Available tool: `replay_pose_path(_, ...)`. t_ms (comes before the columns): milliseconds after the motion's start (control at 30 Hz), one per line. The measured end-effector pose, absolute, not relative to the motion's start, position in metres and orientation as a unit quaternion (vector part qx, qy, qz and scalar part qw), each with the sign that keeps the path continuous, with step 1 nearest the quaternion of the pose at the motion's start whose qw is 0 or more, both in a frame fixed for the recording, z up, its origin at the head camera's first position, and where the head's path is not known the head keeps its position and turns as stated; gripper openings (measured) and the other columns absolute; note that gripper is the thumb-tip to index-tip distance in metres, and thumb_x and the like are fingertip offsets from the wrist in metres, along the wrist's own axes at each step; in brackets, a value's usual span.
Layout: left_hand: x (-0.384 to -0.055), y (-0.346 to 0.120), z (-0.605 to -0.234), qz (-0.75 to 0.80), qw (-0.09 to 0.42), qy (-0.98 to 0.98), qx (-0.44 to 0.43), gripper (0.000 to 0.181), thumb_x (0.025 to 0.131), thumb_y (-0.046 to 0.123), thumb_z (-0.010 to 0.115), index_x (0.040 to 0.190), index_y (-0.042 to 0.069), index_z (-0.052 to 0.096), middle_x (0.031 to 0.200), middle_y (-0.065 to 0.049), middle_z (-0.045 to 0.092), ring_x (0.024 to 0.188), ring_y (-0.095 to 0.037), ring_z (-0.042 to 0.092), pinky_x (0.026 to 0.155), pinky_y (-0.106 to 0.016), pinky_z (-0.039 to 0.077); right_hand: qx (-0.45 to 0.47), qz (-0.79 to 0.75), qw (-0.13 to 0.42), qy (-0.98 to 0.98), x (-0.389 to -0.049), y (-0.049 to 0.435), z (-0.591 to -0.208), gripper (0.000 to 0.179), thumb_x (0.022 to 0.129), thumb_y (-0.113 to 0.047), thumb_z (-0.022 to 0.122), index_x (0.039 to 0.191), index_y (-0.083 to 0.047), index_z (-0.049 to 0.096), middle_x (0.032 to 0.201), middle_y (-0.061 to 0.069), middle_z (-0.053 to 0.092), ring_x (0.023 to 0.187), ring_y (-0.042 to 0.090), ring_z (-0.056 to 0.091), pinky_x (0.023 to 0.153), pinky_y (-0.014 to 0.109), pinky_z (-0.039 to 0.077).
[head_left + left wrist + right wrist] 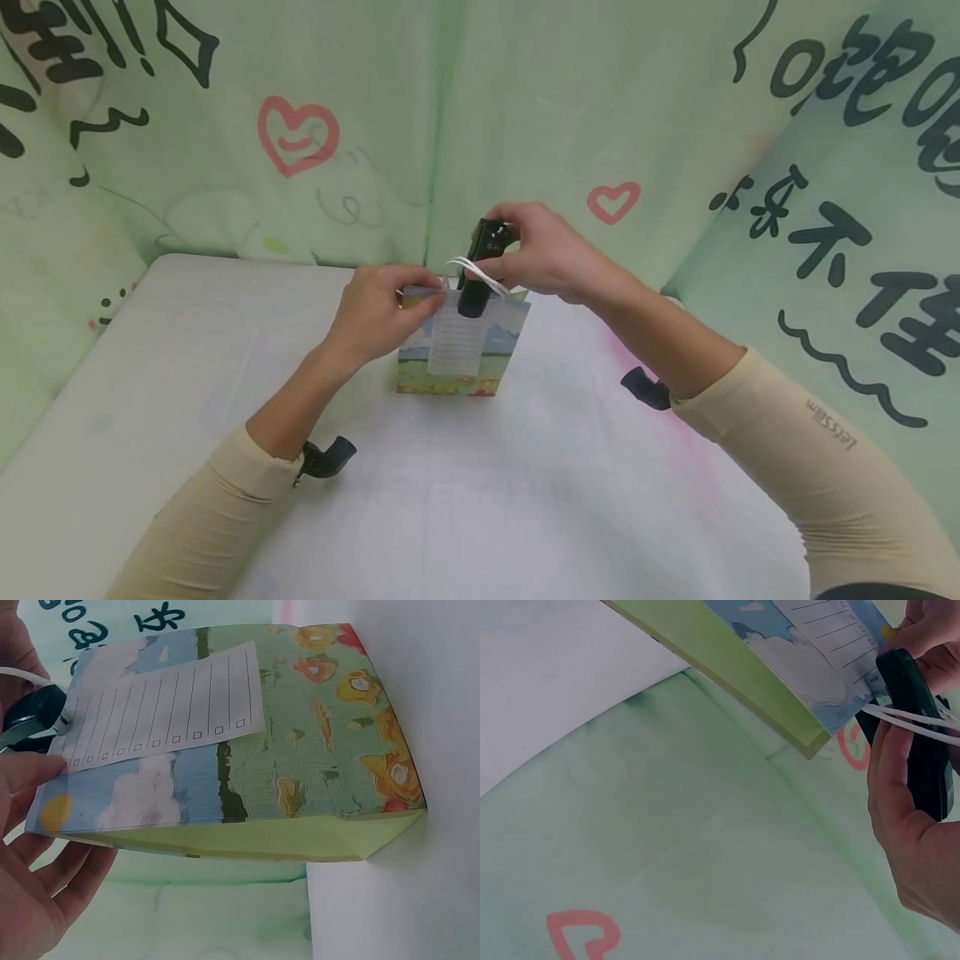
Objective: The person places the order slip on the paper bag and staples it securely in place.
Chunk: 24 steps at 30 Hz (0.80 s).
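Observation:
A paper gift bag (506,346) printed with sky, field and flowers stands upright on the table. A white lined sheet (172,709) with small checkboxes lies against its front, up to the top edge. My left hand (378,312) pinches the bag's top rim and the sheet's upper corner between thumb and fingers. In my right hand (547,254) is a black stapler (480,271), its jaws at the top edge where sheet and bag meet. The bag's white cord handle (915,724) loops across the stapler.
The white table (225,375) ends just behind the bag, where a green curtain (525,108) with hearts and black lettering hangs. Both wrists wear black camera mounts, the left mount (327,457) low over the table.

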State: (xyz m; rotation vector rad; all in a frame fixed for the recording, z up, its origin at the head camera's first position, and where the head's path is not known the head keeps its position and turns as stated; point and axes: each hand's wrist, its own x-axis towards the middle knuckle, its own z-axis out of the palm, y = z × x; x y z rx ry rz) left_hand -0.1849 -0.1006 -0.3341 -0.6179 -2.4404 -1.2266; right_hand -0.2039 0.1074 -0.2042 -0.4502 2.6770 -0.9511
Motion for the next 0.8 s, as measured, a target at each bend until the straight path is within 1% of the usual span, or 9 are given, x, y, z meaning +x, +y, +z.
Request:
replay_pose_path(100, -0.1849, -0.1009, -0.3339, -0.432, 0.171, -0.858, -0.219, 0.013, 0.094, 0.017, 0.077, 0.104, 0.010, 0.081, 0.101, -0.003, 0.080, 0.076, -0.019, 0.064, 0.065, -0.032, 0.050, -0.178, -0.330, 0.132, 0.918, -0.2044, 0.1081, -0.2050, 0.045, 0.093, -0.015, 0.077, 0.134, -0.012, 0.059, 0.113, 0.013, 0.066, 0.097, 0.029, 0.067, 0.083, 0.042, 0.059)
replay_pose_path(200, -0.1850, -0.1009, -0.3338, -0.432, 0.172, -0.857, -0.221, 0.013, 0.094, 0.018, 0.077, 0.104, 0.010, 0.081, 0.101, -0.003, 0.080, 0.077, -0.018, 0.064, 0.066, -0.032, 0.051, -0.196, -0.326, 0.130, 0.916, -0.2050, 0.1091, -0.2062, 0.048, 0.094, -0.014, 0.075, 0.138, -0.014, 0.056, 0.114, 0.013, 0.064, 0.098, 0.030, 0.065, 0.084, 0.042, 0.056)
replay_pose_path(400, -0.1858, -0.1006, -0.3342, -0.434, 0.174, -0.855, -0.225, 0.014, 0.094, 0.017, 0.078, 0.105, 0.009, 0.081, 0.102, -0.004, 0.080, 0.080, -0.019, 0.068, 0.068, -0.033, 0.054, -0.180, -0.341, 0.156, 0.910, -0.2062, 0.1106, -0.2094, 0.042, 0.096, -0.013, 0.072, 0.133, -0.011, 0.052, 0.118, 0.015, 0.064, 0.104, 0.032, 0.065, 0.091, 0.045, 0.053)
replay_pose_path(633, -0.1863, -0.1007, -0.3349, -0.433, 0.175, -0.855, -0.224, 0.014, 0.093, 0.017, 0.078, 0.104, 0.010, 0.081, 0.102, -0.003, 0.080, 0.080, -0.018, 0.069, 0.068, -0.032, 0.054, -0.169, -0.378, 0.179, 0.893, -0.2091, 0.1136, -0.2119, 0.042, 0.097, -0.011, 0.070, 0.134, -0.010, 0.050, 0.122, 0.017, 0.062, 0.106, 0.035, 0.066, 0.097, 0.046, 0.051)
replay_pose_path(700, -0.1862, -0.1007, -0.3349, -0.433, 0.175, -0.855, -0.224, 0.014, 0.093, 0.017, 0.078, 0.104, 0.009, 0.081, 0.101, -0.003, 0.080, 0.078, -0.018, 0.068, 0.067, -0.032, 0.053, -0.165, -0.384, 0.186, 0.889, -0.2100, 0.1146, -0.2127, 0.045, 0.096, -0.010, 0.072, 0.135, -0.010, 0.049, 0.123, 0.017, 0.062, 0.107, 0.035, 0.065, 0.098, 0.046, 0.050)
replay_pose_path(800, -0.1858, -0.1007, -0.3350, -0.433, 0.175, -0.855, -0.224, 0.014, 0.093, 0.017, 0.078, 0.104, 0.010, 0.081, 0.102, -0.004, 0.080, 0.076, -0.018, 0.065, 0.065, -0.032, 0.051, -0.159, -0.387, 0.194, 0.887, -0.2111, 0.1159, -0.2144, 0.056, 0.090, -0.006, 0.080, 0.135, -0.011, 0.047, 0.125, 0.017, 0.060, 0.110, 0.036, 0.064, 0.099, 0.048, 0.051)
